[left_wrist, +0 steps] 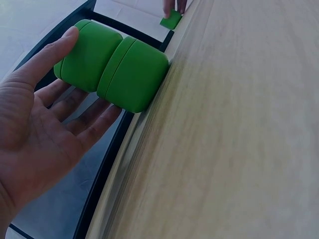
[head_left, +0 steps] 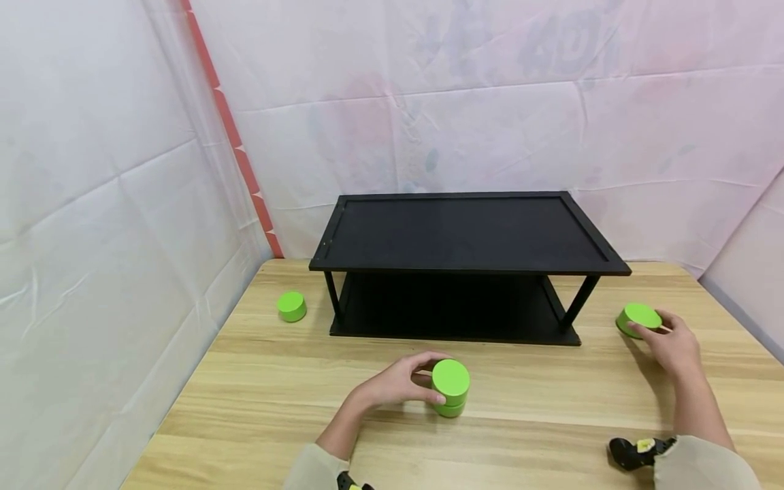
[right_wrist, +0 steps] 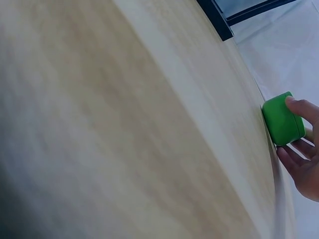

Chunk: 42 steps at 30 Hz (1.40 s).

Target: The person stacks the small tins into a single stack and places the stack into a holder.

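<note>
Two round green lidded tins stand stacked in front of the black shelf, and my left hand [head_left: 401, 382] holds the upper tin [head_left: 450, 378] between thumb and fingers. Directly beneath it is the lower tin [left_wrist: 137, 74], lined up with the upper one. Far to the right, my right hand [head_left: 676, 346] grips another green tin [right_wrist: 281, 119], thumb on its near side and fingers around the far side. That tin is at the tabletop; whether it rests fully on the wood I cannot tell. One more green tin [head_left: 291, 306] sits alone left of the shelf, touched by neither hand.
A black two-tier shelf [head_left: 465, 231] stands at the back middle of the wooden table [head_left: 245, 408], its top board overhanging the lower one. White sheeting [head_left: 478, 122] rises behind and along the sides. Black straps with yellow patches circle both wrists.
</note>
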Each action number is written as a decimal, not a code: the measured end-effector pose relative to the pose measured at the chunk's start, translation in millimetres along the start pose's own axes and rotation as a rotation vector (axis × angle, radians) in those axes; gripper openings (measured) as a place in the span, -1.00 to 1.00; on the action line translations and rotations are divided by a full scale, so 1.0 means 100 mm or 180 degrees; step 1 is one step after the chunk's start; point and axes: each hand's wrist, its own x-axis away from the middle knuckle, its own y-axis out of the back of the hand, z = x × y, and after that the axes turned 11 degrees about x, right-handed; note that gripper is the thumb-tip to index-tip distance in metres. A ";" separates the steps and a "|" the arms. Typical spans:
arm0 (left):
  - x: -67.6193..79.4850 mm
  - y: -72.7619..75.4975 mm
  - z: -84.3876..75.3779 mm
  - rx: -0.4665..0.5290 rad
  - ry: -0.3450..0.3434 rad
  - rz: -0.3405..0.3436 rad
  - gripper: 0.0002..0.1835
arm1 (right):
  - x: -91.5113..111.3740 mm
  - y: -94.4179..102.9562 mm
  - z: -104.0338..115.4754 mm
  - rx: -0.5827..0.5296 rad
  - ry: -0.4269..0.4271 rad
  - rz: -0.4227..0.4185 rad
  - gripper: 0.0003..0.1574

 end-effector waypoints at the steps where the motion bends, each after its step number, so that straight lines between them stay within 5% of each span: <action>1: 0.00 0.00 0.00 0.0002 -0.0002 0.0003 -0.36 | 0.00 0.00 0.00 0.0004 -0.0001 -0.0002 0.01; 24: 0.00 0.01 0.00 0.0009 -0.0016 0.0004 -0.36 | 0.07 0.13 0.06 0.0122 0.0251 0.0152 0.02; 32: 0.06 -0.05 -0.22 0.0090 0.0020 0.0048 -0.37 | 0.12 0.16 0.08 0.0187 0.0358 0.0194 0.01; 42: 0.00 0.00 0.00 0.0040 -0.0003 0.0011 -0.35 | 0.19 0.24 0.13 0.0278 0.0413 0.0173 -0.01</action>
